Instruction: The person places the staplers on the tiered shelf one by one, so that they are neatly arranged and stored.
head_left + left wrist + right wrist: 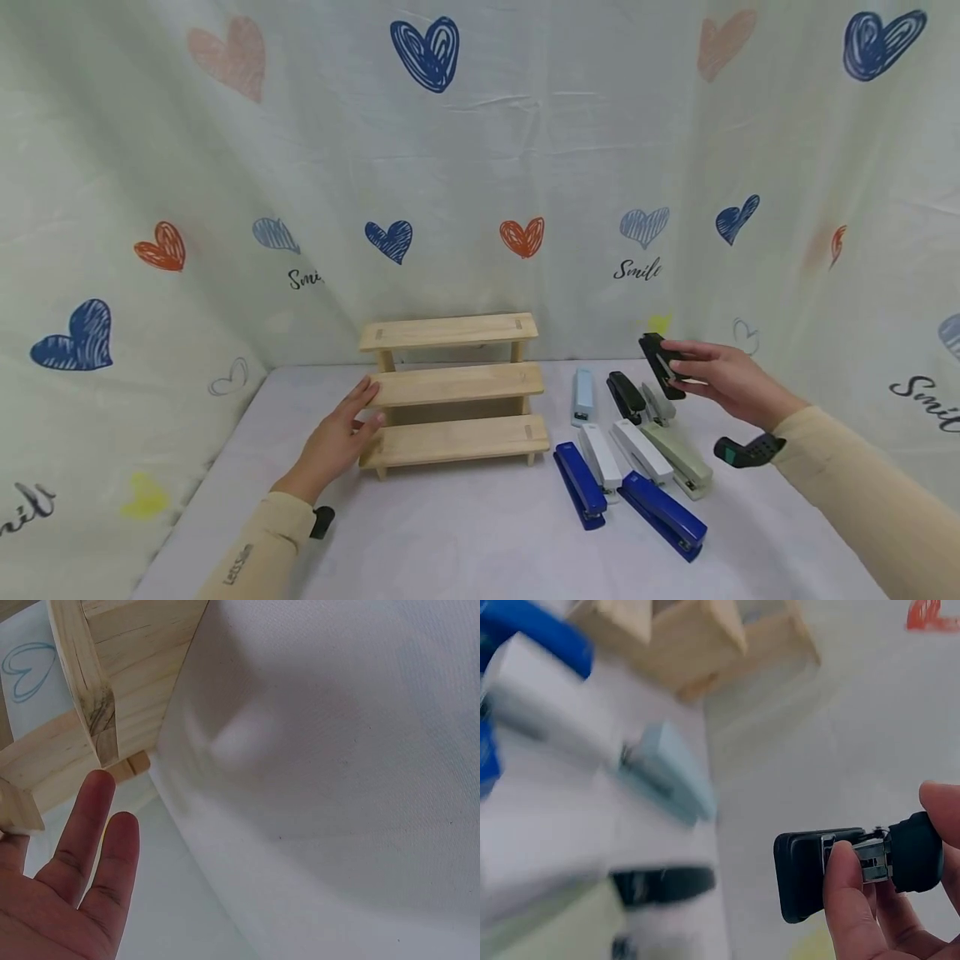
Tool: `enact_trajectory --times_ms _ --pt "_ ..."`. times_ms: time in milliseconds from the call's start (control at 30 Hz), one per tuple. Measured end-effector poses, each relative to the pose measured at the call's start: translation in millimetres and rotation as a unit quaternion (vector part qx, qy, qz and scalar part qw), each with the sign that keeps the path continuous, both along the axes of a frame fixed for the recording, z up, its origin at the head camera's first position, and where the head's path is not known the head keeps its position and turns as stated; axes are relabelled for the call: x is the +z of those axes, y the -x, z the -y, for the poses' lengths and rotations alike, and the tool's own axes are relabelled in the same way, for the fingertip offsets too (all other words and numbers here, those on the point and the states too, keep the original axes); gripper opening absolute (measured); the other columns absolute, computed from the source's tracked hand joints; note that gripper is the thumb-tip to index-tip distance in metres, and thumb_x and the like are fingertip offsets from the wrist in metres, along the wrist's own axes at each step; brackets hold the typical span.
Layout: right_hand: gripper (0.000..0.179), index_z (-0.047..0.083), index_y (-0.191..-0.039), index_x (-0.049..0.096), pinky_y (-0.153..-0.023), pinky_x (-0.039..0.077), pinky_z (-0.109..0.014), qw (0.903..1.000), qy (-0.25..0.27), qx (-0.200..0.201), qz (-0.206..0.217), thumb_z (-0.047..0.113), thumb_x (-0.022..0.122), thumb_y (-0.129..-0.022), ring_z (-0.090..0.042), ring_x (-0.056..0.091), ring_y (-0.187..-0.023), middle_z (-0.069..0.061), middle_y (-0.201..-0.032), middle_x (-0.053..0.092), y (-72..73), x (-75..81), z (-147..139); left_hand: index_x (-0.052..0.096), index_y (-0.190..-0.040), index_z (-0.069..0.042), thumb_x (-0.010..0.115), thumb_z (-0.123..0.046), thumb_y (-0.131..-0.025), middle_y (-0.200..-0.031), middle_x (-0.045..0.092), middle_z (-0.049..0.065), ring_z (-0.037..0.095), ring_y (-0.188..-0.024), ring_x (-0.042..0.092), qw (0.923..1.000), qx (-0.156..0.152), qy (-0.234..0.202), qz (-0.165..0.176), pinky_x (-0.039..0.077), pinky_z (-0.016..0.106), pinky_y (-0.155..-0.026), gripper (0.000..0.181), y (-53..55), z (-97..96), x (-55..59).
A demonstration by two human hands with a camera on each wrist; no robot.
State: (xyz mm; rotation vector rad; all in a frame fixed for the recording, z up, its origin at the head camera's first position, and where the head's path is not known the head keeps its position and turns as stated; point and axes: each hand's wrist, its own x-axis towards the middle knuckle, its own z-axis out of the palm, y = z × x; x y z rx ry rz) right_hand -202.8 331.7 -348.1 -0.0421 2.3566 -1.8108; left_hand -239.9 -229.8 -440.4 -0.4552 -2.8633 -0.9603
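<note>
My right hand [723,379] holds a black stapler [657,358] in the air above the back of the stapler group. In the right wrist view, the fingers and thumb pinch this stapler [801,876] around its metal front part. My left hand [333,446] touches the left end of a three-tier wooden stand [457,385], near its middle shelf. Two fingers [88,825] extend straight beside the wood in the left wrist view. On the table lie several staplers, among them another black stapler [626,395], a light blue stapler [582,395] and a pale green stapler [681,458].
Two dark blue staplers, a left one [579,483] and a right one [663,512], lie nearest the front. White staplers [641,450] and a small grey one [658,403] sit among them. Behind the white-covered table [450,533] hangs a heart-printed curtain [480,150].
</note>
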Motion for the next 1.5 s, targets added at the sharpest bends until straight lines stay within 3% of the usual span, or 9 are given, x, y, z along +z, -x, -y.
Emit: enact_trajectory --times_ms 233,400,633,767,967,1300,1500 --pt "0.053 -0.002 -0.151 0.038 -0.100 0.045 -0.041 0.9985 0.037 0.039 -0.013 0.009 0.057 -0.102 -0.038 0.044 -0.133 -0.021 -0.157 0.030 42.5 20.4 78.3 0.037 -0.154 -0.007 0.059 -0.031 -0.103 -0.163 0.025 0.010 0.031 -0.098 0.066 1.0000 0.002 0.003 -0.004 0.051 0.051 -0.085 0.061 2.3 3.5 -3.2" --pt "0.048 0.001 -0.147 0.046 -0.099 0.047 -0.040 0.9958 0.065 0.064 -0.007 0.004 0.057 -0.101 -0.034 0.045 -0.133 -0.016 -0.154 0.037 70.2 34.1 140.2 0.040 -0.153 -0.007 0.060 -0.029 -0.102 -0.161 0.029 0.010 0.029 -0.094 0.067 0.9997 0.002 0.010 -0.021 0.051 0.051 -0.082 0.058 3.4 3.1 -4.6" --pt "0.041 0.008 -0.141 0.057 -0.093 0.051 -0.037 0.9920 0.098 0.076 0.023 0.006 0.060 -0.100 -0.027 0.055 -0.120 -0.011 -0.144 0.050 100.0 46.6 229.5 0.051 -0.147 -0.009 0.060 -0.024 -0.102 -0.156 0.039 0.007 0.022 -0.082 0.064 0.9967 0.016 0.032 -0.073 0.049 0.042 -0.066 0.048 4.0 1.4 -2.3" --pt "0.040 0.007 -0.139 0.059 -0.091 0.052 -0.035 0.9863 0.133 0.084 0.048 0.007 0.062 -0.100 -0.025 0.058 -0.115 -0.011 -0.141 0.052 112.6 44.9 277.2 0.055 -0.144 -0.010 0.061 -0.022 -0.102 -0.154 0.043 0.005 0.028 -0.090 0.067 0.9943 0.030 0.047 -0.091 0.050 0.044 -0.064 0.045 5.4 -2.0 -0.8" --pt "0.041 0.002 -0.141 0.056 -0.093 0.051 -0.035 0.9810 0.164 0.081 0.063 0.004 0.059 -0.100 -0.026 0.053 -0.124 -0.015 -0.143 0.048 125.0 37.0 325.1 0.056 -0.143 -0.011 0.060 -0.022 -0.102 -0.152 0.045 0.003 0.037 -0.113 0.062 0.9912 0.038 0.065 -0.109 0.052 0.050 -0.070 0.043 9.3 -7.7 -2.4" --pt "0.046 -0.001 -0.145 0.049 -0.100 0.047 -0.040 0.9817 0.158 0.069 0.081 -0.001 0.058 -0.099 -0.032 0.051 -0.127 -0.019 -0.141 0.048 131.4 27.6 357.0 0.060 -0.139 -0.010 0.062 -0.017 -0.101 -0.149 0.050 0.004 0.036 -0.116 0.060 0.9900 0.046 0.058 -0.120 0.052 0.053 -0.077 0.039 11.4 -7.0 -4.8" --pt "0.047 0.000 -0.142 0.054 -0.097 0.049 -0.039 0.9830 0.171 0.042 0.052 -0.004 0.062 -0.096 -0.032 0.057 -0.120 -0.021 -0.138 0.051 127.4 23.6 368.5 0.059 -0.140 -0.008 0.063 -0.014 -0.100 -0.152 0.046 0.004 0.030 -0.102 0.066 0.9934 0.045 0.035 -0.100 0.052 0.050 -0.078 0.040 9.7 -2.6 -2.6"
